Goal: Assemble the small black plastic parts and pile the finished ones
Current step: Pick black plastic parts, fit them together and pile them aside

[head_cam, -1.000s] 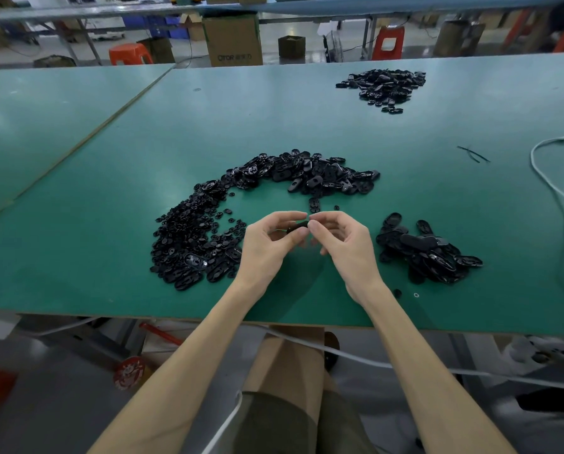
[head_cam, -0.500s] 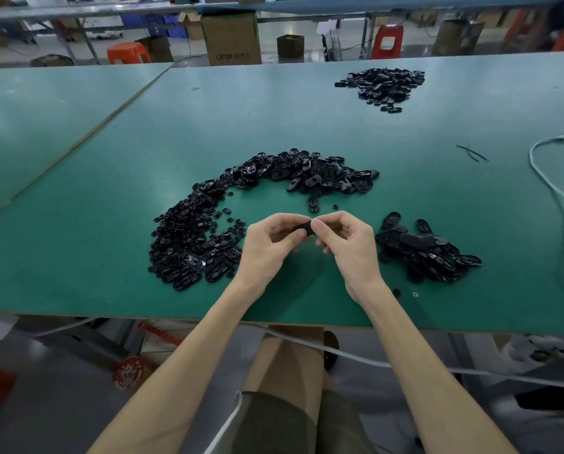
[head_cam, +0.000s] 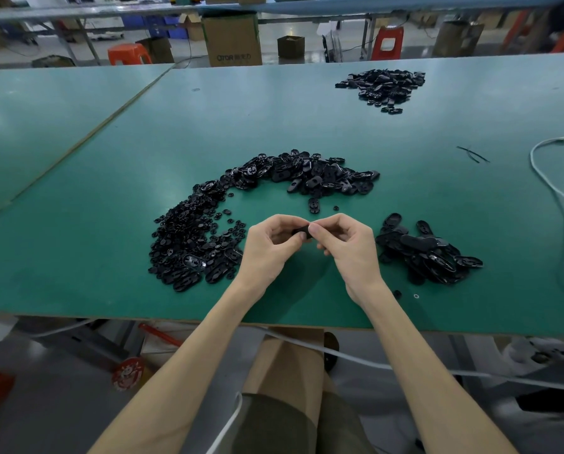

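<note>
My left hand (head_cam: pixel 269 247) and my right hand (head_cam: pixel 349 249) meet above the green table (head_cam: pixel 110 178), fingertips pinched together on one small black plastic part (head_cam: pixel 301 231), mostly hidden by the fingers. A curved heap of loose black parts (head_cam: pixel 208 231) runs from my left hand round to the far middle, small round pieces at the left and oval shells (head_cam: pixel 320 176) at the back. Right of my right hand lies a pile of black oval pieces (head_cam: pixel 428 253). One oval piece (head_cam: pixel 314 205) lies alone beyond my hands.
Another pile of black parts (head_cam: pixel 383 85) sits far back right. A white cable (head_cam: pixel 555 191) snakes along the table's right side, with thin black ties (head_cam: pixel 472 154) near it. A second green table (head_cam: pixel 28 109) adjoins at left. Cardboard boxes (head_cam: pixel 231 39) and red stools (head_cam: pixel 387 42) stand beyond.
Both hands stay pinched on the part at the same spot; the fingers have shifted only slightly around it. The piles have not moved.
</note>
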`<state>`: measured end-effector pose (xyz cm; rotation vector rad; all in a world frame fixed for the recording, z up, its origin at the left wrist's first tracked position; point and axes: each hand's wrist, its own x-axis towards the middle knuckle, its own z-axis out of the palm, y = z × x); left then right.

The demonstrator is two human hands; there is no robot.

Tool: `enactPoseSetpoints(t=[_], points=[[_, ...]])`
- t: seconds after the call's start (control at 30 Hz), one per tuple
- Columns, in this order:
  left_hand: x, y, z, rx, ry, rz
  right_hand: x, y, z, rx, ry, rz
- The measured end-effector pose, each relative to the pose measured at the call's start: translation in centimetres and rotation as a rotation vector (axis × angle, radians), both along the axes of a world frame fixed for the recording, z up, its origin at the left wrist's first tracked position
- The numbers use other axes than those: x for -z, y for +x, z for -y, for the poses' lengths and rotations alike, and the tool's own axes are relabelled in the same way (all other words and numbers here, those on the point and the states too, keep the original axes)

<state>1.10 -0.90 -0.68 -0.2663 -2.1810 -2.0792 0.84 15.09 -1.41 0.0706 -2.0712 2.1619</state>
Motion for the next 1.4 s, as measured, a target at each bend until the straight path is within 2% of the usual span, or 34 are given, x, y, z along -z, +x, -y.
enactPoseSetpoints(t=[0.43, 0.6, 1.17, 1.27, 1.4], points=[[0.2, -0.1, -0.3, -0.062, -0.066, -0.004, -0.1, 0.1, 0.0, -0.005, 0.058, 0.009], [0.1, 0.0, 0.1, -0.013, 0.000, 0.014, -0.2, 0.1, 0.0, 0.029, -0.011, 0.015], [0.0, 0.0, -0.2, -0.033, -0.089, -0.009, -0.2, 0.1, 0.1, 0.036, 0.013, 0.016], [-0.2, 0.0, -0.3, -0.054, -0.134, -0.042, -0.2, 0.1, 0.1, 0.039, 0.004, 0.011], [-1.0, 0.0, -0.7, -0.188, -0.264, -0.119, -0.3, 0.0, 0.3, 0.069, -0.008, 0.015]])
